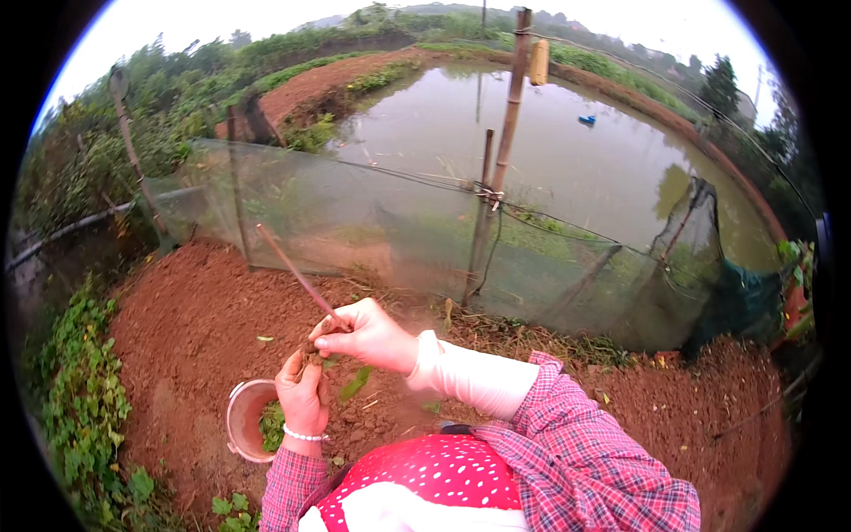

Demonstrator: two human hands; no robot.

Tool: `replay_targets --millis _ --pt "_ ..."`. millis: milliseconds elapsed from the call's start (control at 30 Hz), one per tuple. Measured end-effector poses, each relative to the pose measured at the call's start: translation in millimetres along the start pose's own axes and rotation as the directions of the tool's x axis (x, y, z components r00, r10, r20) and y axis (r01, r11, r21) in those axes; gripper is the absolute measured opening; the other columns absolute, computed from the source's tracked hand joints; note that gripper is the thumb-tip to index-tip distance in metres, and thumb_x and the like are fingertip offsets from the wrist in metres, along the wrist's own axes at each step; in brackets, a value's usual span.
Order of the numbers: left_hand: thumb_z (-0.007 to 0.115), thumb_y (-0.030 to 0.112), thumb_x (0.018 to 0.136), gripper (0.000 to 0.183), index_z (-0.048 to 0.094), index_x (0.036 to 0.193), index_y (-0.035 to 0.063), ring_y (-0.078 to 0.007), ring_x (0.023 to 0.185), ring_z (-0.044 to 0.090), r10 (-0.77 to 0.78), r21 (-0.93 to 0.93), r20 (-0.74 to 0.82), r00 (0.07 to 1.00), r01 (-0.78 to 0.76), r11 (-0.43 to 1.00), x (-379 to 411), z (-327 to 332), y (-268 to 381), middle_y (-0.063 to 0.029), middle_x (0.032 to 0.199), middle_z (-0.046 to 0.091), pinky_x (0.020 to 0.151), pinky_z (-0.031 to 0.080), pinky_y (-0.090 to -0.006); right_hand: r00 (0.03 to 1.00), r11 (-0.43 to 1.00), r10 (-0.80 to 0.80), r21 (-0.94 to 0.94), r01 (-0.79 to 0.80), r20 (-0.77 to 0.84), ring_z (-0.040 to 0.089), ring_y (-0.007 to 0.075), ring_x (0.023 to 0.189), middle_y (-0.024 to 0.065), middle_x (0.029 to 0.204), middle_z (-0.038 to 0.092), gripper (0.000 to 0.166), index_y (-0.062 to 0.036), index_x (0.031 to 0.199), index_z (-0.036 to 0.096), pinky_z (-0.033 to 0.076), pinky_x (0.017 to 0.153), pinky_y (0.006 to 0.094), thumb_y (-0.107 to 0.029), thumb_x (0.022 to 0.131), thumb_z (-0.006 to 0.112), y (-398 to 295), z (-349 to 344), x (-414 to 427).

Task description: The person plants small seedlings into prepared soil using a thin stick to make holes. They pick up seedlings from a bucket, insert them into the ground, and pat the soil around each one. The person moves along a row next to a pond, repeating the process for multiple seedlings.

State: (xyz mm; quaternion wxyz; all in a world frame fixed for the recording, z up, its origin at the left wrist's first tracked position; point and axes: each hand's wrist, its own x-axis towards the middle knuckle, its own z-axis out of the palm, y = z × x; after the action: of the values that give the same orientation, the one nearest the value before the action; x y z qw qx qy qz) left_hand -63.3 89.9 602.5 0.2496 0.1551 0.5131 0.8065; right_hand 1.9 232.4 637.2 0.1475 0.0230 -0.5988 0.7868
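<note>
My right hand [362,336] grips a thin reddish stick [296,272], which slants up and to the left over the bare soil. Close below it, my left hand [302,399] pinches a small brown clump [310,356] that looks like soil; the fingertips of both hands meet around it. Whether the lower end of the stick touches the clump cannot be made out. Just left of my left wrist a pinkish plastic bucket [241,420] stands on the soil, with green leaves [271,425] inside. A green leaf [356,384] lies below my right hand.
A green mesh net fence [319,226] on wooden and bamboo posts [510,113] runs across in front of me. Behind it lies a pond [425,126] with a small blue object [586,120] floating on it. Leafy plants [86,392] grow at the left over reddish soil [186,332].
</note>
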Motion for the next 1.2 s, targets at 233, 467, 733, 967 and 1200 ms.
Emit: replay_targets --millis 233,467,733,967,1200 --pt "0.056 -0.002 0.078 0.022 0.054 0.099 -0.0003 -0.0038 0.041 0.042 -0.063 0.010 0.162 0.985 0.062 0.998 9.3 11.3 -25.5 -0.0033 0.078 0.059 0.038 0.035 -0.0164 0.994 0.991 -0.049 -0.130 0.036 -0.099 0.052 0.0060 0.062 0.0019 0.067 0.060 0.011 0.0023 0.084 0.064 0.044 0.057 0.0224 -0.005 0.075 0.063 -2.5 -25.8 -14.6" --pt "0.057 0.000 0.078 0.021 0.053 0.099 0.0009 -0.0048 0.046 0.046 -0.084 -0.035 0.169 0.982 0.091 0.995 23.0 43.7 -37.8 -0.0031 0.078 0.058 0.048 0.044 -0.0188 0.978 0.966 -0.122 -0.246 0.078 -0.167 0.051 0.0050 0.065 0.0001 0.068 0.060 0.010 0.0020 0.084 0.064 0.043 0.058 0.0229 -0.004 0.076 0.063 -7.8 -50.2 -24.8" --pt "0.058 0.001 0.077 0.026 0.048 0.100 0.0049 -0.0091 0.063 0.055 -0.076 -0.102 0.226 0.971 0.101 0.990 40.8 63.8 -51.5 -0.0038 0.087 0.057 0.055 0.047 -0.0225 0.961 0.987 -0.116 -0.138 0.083 -0.252 0.054 0.0063 0.062 0.0012 0.067 0.060 0.010 0.0018 0.083 0.064 0.045 0.058 0.0222 -0.005 0.076 0.063 -16.5 -81.1 -27.3" --pt "0.054 0.003 0.080 0.028 0.047 0.108 0.0058 -0.0050 0.055 0.049 0.005 -0.187 0.217 0.976 0.036 0.982 51.4 72.8 -68.4 -0.0054 0.091 0.058 0.049 0.043 -0.0166 0.958 0.988 -0.123 -0.127 0.092 -0.260 0.048 0.0034 0.063 -0.0023 0.066 0.057 0.013 0.0016 0.084 0.063 0.040 0.057 0.0205 -0.007 0.074 0.065 -21.6 -100.9 -24.9" --pt "0.054 0.004 0.081 0.031 0.044 0.110 0.0056 -0.0055 0.056 0.048 0.000 -0.150 0.184 0.983 0.028 0.988 60.0 83.3 -70.5 -0.0045 0.092 0.057 0.054 0.044 -0.0187 0.949 0.968 -0.192 -0.207 0.142 -0.249 0.050 0.0046 0.063 0.0002 0.067 0.059 0.014 0.0011 0.085 0.063 0.042 0.058 0.0222 -0.008 0.074 0.064 -12.7 -121.3 -15.9"
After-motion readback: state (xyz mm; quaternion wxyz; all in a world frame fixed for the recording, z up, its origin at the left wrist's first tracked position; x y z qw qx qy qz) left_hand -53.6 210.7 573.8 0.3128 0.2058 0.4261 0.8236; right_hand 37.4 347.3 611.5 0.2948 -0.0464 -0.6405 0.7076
